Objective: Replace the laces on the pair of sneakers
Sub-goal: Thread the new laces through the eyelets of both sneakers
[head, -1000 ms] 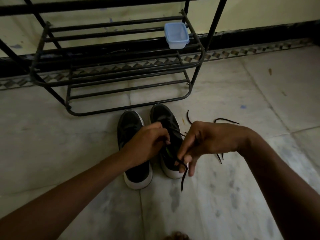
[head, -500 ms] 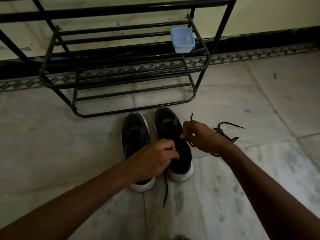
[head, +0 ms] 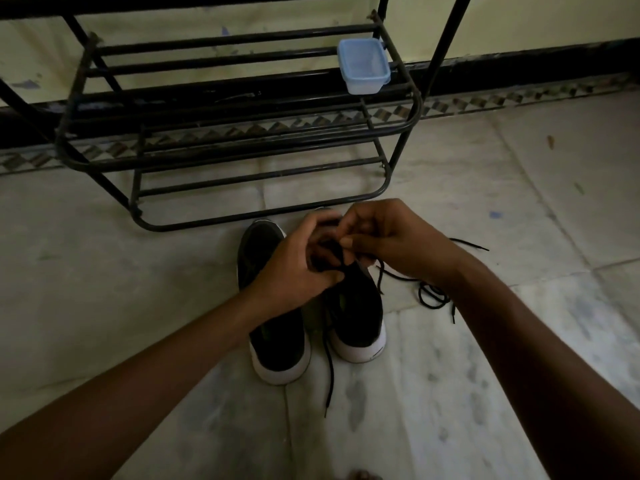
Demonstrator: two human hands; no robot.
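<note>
Pair of black sneakers on the floor (head: 104, 271), just in front of the shoe rack (head: 242, 133). Left hand (head: 294, 268) and right hand (head: 391, 240) meeting over the right sneaker (head: 356, 317), both pinching its black lace (head: 329, 368), whose free end trails onto the floor beside the left sneaker (head: 273, 341). Second lace (head: 433, 292) loose on the floor right of the shoes; blue box (head: 363, 65) on the rack.

Nothing readable is showing anywhere: no letters, brands or numbers are appearing on the sneakers (head: 353, 317), the plastic container (head: 363, 65) or the rack (head: 242, 133).
</note>
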